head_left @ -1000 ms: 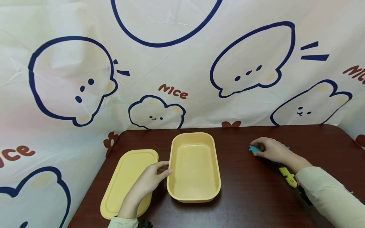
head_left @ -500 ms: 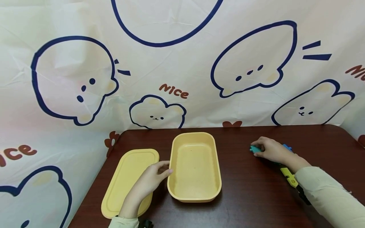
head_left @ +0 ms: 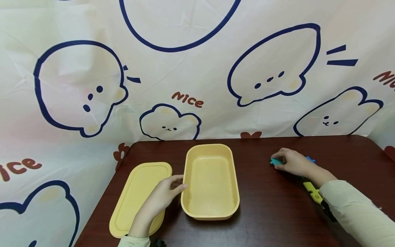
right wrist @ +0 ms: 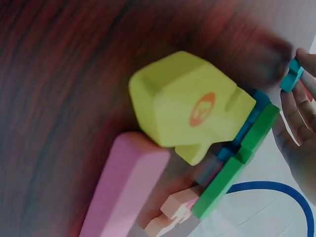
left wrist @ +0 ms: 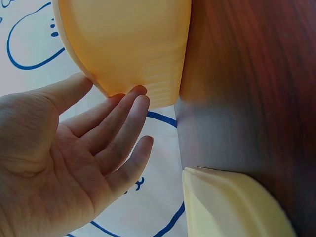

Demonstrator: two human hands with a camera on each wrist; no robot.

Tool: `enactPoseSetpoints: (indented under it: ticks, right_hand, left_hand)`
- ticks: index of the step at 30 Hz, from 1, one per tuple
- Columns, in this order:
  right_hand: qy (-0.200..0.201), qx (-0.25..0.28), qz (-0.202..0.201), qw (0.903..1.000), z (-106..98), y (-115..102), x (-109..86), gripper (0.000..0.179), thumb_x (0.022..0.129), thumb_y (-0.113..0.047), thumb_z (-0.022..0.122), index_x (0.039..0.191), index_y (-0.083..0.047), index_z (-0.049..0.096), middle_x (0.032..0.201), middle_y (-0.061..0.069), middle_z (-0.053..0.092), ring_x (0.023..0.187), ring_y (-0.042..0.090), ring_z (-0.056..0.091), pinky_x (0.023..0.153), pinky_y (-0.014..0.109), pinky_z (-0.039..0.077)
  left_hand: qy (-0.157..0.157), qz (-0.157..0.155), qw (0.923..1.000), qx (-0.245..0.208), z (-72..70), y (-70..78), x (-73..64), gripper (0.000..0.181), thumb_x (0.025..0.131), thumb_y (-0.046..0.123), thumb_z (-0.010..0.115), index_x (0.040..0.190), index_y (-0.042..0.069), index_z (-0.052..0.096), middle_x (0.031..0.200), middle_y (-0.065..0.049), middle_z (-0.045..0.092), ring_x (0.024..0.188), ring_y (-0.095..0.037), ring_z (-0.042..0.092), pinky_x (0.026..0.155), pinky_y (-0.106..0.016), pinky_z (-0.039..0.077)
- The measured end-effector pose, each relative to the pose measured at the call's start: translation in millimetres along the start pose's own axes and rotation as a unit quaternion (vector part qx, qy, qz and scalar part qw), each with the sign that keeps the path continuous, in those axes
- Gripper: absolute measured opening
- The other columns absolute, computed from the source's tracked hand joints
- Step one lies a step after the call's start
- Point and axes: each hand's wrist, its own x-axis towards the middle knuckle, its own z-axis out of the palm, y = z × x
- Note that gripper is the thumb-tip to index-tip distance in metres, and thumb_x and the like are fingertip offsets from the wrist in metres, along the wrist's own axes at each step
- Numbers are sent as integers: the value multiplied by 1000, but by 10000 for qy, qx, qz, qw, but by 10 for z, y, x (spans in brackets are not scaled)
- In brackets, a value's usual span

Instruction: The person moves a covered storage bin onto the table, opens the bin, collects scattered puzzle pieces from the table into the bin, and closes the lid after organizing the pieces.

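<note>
A yellow rectangular plastic box [head_left: 210,185], open at the top, stands on the dark wood table. My left hand [head_left: 165,192] is at its left side: the thumb laps over the rim and the fingers lie along the outer wall [left wrist: 143,44]. Over at the right, my right hand [head_left: 294,163] pinches a small teal toy block [head_left: 275,161] between thumb and fingers, low over the tabletop. That block [right wrist: 292,75] shows notched edges in the right wrist view, where only part of the hand [right wrist: 301,108] is in frame.
A yellow lid [head_left: 139,192] lies flat left of the box. Beside the right forearm are a yellow block [right wrist: 192,106] with an orange mark, a pink block [right wrist: 126,182], a green block [right wrist: 237,160], a peach block [right wrist: 177,205] and a blue piece [head_left: 311,159]. A printed cloth hangs behind.
Both hands, the box and the teal block keep their places. Only a slight shift of the head view shows, with a bit more of the blue piece in sight than at first.
</note>
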Motion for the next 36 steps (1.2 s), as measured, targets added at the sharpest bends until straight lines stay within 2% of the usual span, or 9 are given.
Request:
enactPoseSetpoints:
  ticks: [7,15,24,31,36]
  right_hand:
    - [152,-17,-142,9998,-40,-42,-5,34,87,-13,77,116,2,70,99,4,62,77,14,51,65,29,45]
    - [135,-15,-185,9997,-102,-145,-20,34,88,-14,76,117,1,70,103,4,62,81,15,53,69,29,48]
    - [98,124,-191,9997,-133,-301,-18,33,89,-13,75,119,0,69,108,7,64,88,17,56,76,36,52]
    - [152,143,-274,9994,-118,-459,-12,36,89,-14,76,122,-1,68,109,5,66,89,18,57,75,37,51]
    - [150,146,-380,9991,-117,-543,-3,37,89,-14,76,122,-1,68,110,5,66,92,18,59,79,40,54]
  left_hand:
    - [4,6,10000,-59,-7,-4,4,38,98,20,65,130,1,62,119,-9,67,110,-26,63,93,-47,50]
    - [-56,-58,10000,-34,-11,-13,3,40,98,21,65,132,1,60,120,-10,66,111,-27,63,93,-47,50]
    - [-29,-19,10000,-4,-12,-12,-9,40,97,20,66,132,-1,60,118,-10,67,110,-28,63,92,-47,50]
    - [-35,-5,10000,4,-14,-5,-10,40,97,21,66,131,0,61,118,-10,67,110,-27,63,92,-47,50]
    - [-13,7,10000,-12,-9,0,-12,38,97,19,66,131,1,61,117,-9,67,109,-26,63,91,-47,51]
